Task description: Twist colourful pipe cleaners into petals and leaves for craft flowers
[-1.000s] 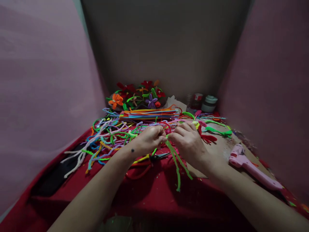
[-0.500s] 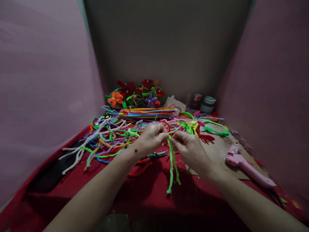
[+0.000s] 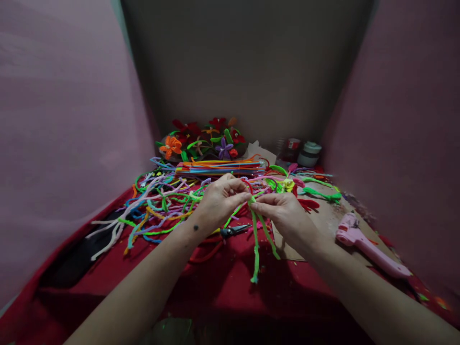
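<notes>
Light green pipe cleaners (image 3: 256, 244) hang from between my fingertips, two strands dangling over the red cloth. My left hand (image 3: 224, 199) pinches their upper end from the left. From the right, my right hand (image 3: 287, 213) grips the same spot between thumb and fingers. How the strands meet there is partly hidden by the fingertips. Just below my left hand lies a pair of scissors (image 3: 235, 230), its blades pointing right. Behind the hands spreads a tangle of coloured pipe cleaners (image 3: 168, 206).
A pink glue gun (image 3: 370, 244) lies on a cardboard sheet (image 3: 323, 225) at right. Finished pipe-cleaner flowers (image 3: 201, 139) stand at the back, behind a bundle of straight stems (image 3: 219, 167). A lidded jar (image 3: 309, 154) is at back right, a dark object (image 3: 77, 256) at left.
The two hanging green strands have spread further apart at their lower ends. My right hand's fingers have straightened somewhat, and both hands stay together at the top of the strands.
</notes>
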`<state>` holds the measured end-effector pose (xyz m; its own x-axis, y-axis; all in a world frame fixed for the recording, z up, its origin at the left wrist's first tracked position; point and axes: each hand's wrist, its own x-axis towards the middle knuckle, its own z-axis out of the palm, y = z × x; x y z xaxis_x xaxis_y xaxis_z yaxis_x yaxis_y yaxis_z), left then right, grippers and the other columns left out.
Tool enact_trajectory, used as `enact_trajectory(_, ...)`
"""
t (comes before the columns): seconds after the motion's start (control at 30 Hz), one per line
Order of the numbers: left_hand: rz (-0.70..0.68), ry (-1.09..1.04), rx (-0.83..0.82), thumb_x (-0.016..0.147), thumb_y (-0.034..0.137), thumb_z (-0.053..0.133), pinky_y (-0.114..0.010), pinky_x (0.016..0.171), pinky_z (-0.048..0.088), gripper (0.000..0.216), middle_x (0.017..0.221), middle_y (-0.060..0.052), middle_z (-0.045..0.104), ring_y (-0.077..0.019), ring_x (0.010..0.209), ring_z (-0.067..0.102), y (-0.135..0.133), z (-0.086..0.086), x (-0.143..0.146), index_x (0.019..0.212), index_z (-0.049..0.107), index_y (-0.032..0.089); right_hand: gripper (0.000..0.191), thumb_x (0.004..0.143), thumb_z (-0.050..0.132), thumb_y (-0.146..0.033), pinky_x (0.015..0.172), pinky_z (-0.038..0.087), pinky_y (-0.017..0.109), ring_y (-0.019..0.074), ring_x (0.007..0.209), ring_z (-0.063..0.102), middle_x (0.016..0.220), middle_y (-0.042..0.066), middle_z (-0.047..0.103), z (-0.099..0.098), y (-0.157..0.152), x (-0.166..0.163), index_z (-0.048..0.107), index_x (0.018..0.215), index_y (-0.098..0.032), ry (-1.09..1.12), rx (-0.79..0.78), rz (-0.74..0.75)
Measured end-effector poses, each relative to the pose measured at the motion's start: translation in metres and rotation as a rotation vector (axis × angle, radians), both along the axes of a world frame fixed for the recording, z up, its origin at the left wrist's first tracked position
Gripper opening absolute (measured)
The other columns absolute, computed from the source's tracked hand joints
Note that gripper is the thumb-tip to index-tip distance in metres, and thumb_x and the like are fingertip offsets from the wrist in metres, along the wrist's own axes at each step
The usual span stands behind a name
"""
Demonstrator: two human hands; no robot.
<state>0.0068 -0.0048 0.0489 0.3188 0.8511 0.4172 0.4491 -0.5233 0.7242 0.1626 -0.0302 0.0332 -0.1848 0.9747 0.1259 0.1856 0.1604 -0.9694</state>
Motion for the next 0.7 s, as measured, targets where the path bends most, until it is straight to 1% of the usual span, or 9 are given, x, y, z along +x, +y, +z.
enact_trajectory(0.1, -0.043, -0.057, -0.127, 0.074, 0.024, 0.052, -0.021, 0.054, 0.035, 0.014, 0.059, 0.004, 0.047, -0.0079, 0.054, 0.041, -0.006, 0.006, -0.001, 0.064, 0.055, 0.015, 0.026, 0.073, 0.057, -0.034, 0.053, 0.037, 0.024, 0.0103, 0.054, 0.045, 0.054, -0.001, 0.050, 0.004, -0.002, -0.002, 0.058, 0.055, -0.015, 0.002, 0.067, -0.002)
enact_trajectory(0.17, -0.069, -0.115, -0.200, 0.076, 0.024, 0.051, -0.020, 0.051, 0.034, 0.014, 0.056, 0.005, 0.044, -0.0067, 0.051, 0.038, -0.009, 0.008, 0.000, 0.065, 0.052, 0.015, 0.026, 0.074, 0.058, -0.035, 0.055, 0.040, 0.025, 0.0112, 0.056, 0.048, 0.056, 0.000, 0.053, 0.007, -0.004, -0.004, 0.059, 0.057, -0.015, 0.032, 0.076, 0.019)
enact_trajectory(0.2, -0.071, -0.138, -0.209, 0.076, 0.023, 0.051, -0.020, 0.051, 0.034, 0.014, 0.056, 0.005, 0.044, -0.0064, 0.050, 0.038, -0.010, 0.008, 0.000, 0.065, 0.051, 0.015, 0.026, 0.074, 0.058, -0.036, 0.056, 0.041, 0.025, 0.0112, 0.057, 0.049, 0.057, 0.000, 0.053, 0.008, -0.005, -0.006, 0.059, 0.059, -0.015, 0.055, 0.065, 0.032)
enact_trajectory(0.27, -0.074, -0.153, -0.201, 0.077, 0.024, 0.051, -0.020, 0.050, 0.034, 0.013, 0.057, 0.005, 0.045, -0.0064, 0.051, 0.039, -0.009, 0.005, 0.000, 0.067, 0.049, 0.015, 0.024, 0.074, 0.059, -0.037, 0.056, 0.042, 0.025, 0.0108, 0.057, 0.050, 0.059, -0.001, 0.055, 0.009, -0.006, -0.008, 0.061, 0.065, -0.015, 0.115, 0.008, 0.060)
enact_trajectory(0.37, -0.048, -0.128, -0.161, 0.078, 0.025, 0.050, -0.019, 0.048, 0.032, 0.013, 0.056, 0.005, 0.045, -0.0063, 0.049, 0.039, -0.005, -0.005, 0.001, 0.069, 0.049, 0.016, 0.021, 0.074, 0.060, -0.035, 0.055, 0.042, 0.024, 0.0094, 0.055, 0.050, 0.061, -0.001, 0.056, 0.005, -0.006, -0.011, 0.064, 0.070, -0.015, 0.194, -0.095, 0.063)
enact_trajectory(0.47, -0.003, -0.134, -0.119, 0.079, 0.027, 0.050, -0.019, 0.047, 0.032, 0.013, 0.056, 0.005, 0.044, -0.0063, 0.048, 0.038, -0.001, -0.014, 0.003, 0.071, 0.049, 0.017, 0.018, 0.072, 0.063, -0.030, 0.052, 0.040, 0.023, 0.0078, 0.052, 0.048, 0.058, -0.002, 0.055, -0.002, -0.005, -0.012, 0.063, 0.066, -0.013, 0.242, -0.145, 0.046)
enact_trajectory(0.57, 0.018, -0.220, -0.109, 0.079, 0.028, 0.052, -0.018, 0.047, 0.034, 0.013, 0.059, 0.005, 0.046, -0.0061, 0.050, 0.041, 0.000, -0.017, 0.005, 0.073, 0.050, 0.017, 0.018, 0.073, 0.062, -0.025, 0.052, 0.043, 0.023, 0.0089, 0.050, 0.052, 0.054, -0.002, 0.055, -0.007, -0.006, -0.015, 0.058, 0.060, -0.012, 0.344, -0.256, 0.094)
enact_trajectory(0.63, 0.005, -0.302, -0.169, 0.078, 0.029, 0.054, -0.018, 0.046, 0.034, 0.014, 0.059, 0.005, 0.047, -0.0056, 0.049, 0.042, 0.000, -0.016, 0.006, 0.073, 0.050, 0.016, 0.016, 0.074, 0.060, -0.023, 0.051, 0.046, 0.024, 0.0103, 0.049, 0.055, 0.053, -0.001, 0.056, -0.009, -0.007, -0.016, 0.057, 0.063, -0.012, 0.432, -0.352, 0.124)
enact_trajectory(0.7, -0.059, -0.389, -0.317, 0.076, 0.030, 0.057, -0.017, 0.042, 0.032, 0.016, 0.057, 0.005, 0.047, -0.0051, 0.045, 0.042, 0.000, -0.013, 0.007, 0.075, 0.050, 0.016, 0.011, 0.075, 0.059, -0.020, 0.049, 0.047, 0.023, 0.0105, 0.047, 0.057, 0.055, 0.000, 0.057, -0.009, -0.007, -0.016, 0.058, 0.069, -0.011, 0.492, -0.431, 0.142)
